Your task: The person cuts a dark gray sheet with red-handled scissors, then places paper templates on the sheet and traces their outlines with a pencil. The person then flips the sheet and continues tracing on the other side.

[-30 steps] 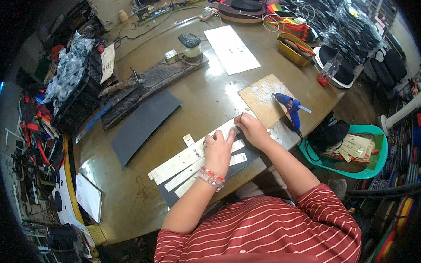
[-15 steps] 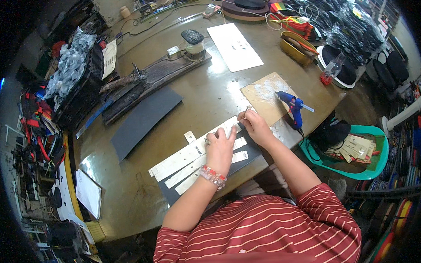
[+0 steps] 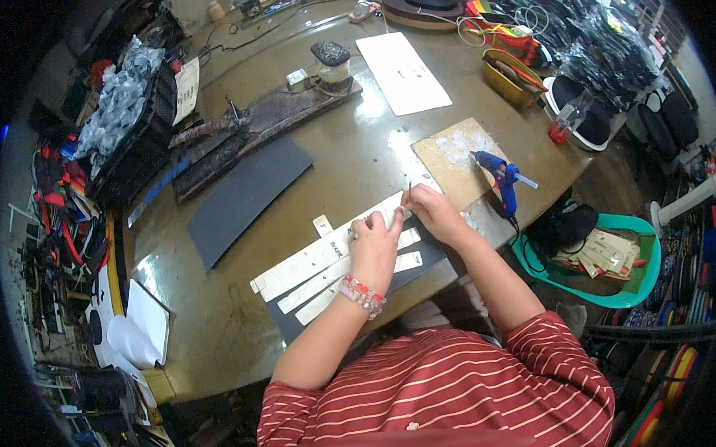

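Several cream pattern strips lie slantwise on a dark sheet (image 3: 430,262) at the near edge of the table. My left hand (image 3: 372,250), a beaded bracelet on its wrist, presses on the long strip (image 3: 300,269) with fingers spread. Below it are a shorter strip (image 3: 317,282) and another short strip (image 3: 317,307). A small cream tab (image 3: 322,225) touches the long strip's far edge. At the strip's right end, my right hand (image 3: 435,213) pinches a thin dark stick-like tool (image 3: 409,189), held nearly upright. Its lower tip is hidden by fingers.
A blue glue gun (image 3: 498,179) rests on a glue-smeared board (image 3: 450,149) to the right. Farther off are a white sheet (image 3: 404,72), a wooden plank (image 3: 268,120) and another dark sheet (image 3: 251,200). A teal basin (image 3: 652,253) stands beyond the right edge.
My right hand has shifted slightly left, and the thin tool now stands more upright. My left hand stays on the strip. A sheet of the paper pad at the left has curled up.
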`<control>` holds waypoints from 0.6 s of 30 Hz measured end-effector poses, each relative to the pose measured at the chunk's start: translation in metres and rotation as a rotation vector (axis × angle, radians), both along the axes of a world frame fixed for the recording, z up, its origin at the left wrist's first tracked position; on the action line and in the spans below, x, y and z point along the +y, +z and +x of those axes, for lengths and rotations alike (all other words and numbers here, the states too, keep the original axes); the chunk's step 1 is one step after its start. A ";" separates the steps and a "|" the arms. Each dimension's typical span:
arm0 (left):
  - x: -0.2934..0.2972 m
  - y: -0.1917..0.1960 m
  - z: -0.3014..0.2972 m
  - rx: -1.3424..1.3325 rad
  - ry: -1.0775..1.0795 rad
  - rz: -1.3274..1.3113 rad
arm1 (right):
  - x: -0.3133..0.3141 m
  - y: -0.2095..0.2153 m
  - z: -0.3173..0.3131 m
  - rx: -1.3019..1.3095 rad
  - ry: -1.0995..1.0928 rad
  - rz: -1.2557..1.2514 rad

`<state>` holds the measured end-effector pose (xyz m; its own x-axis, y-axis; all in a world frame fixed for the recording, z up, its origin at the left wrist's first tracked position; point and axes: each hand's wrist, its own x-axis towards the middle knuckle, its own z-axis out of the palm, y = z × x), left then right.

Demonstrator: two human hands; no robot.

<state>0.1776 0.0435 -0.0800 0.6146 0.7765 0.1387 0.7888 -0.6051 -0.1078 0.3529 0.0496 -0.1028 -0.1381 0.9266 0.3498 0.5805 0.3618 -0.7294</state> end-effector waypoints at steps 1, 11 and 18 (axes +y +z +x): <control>0.000 0.000 0.001 0.011 0.002 -0.007 | 0.000 -0.001 -0.001 0.013 0.003 0.026; 0.004 0.008 -0.010 -0.111 -0.034 -0.133 | -0.001 0.011 -0.006 0.431 -0.273 -0.272; 0.016 0.009 -0.053 -0.458 -0.139 -0.346 | -0.005 0.005 -0.050 -0.104 -0.172 0.057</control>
<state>0.1246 0.0591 -0.0713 0.6510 0.7406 0.1666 0.6194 -0.6451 0.4474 0.3025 0.0442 -0.0981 -0.0178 0.9189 0.3941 0.7083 0.2898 -0.6437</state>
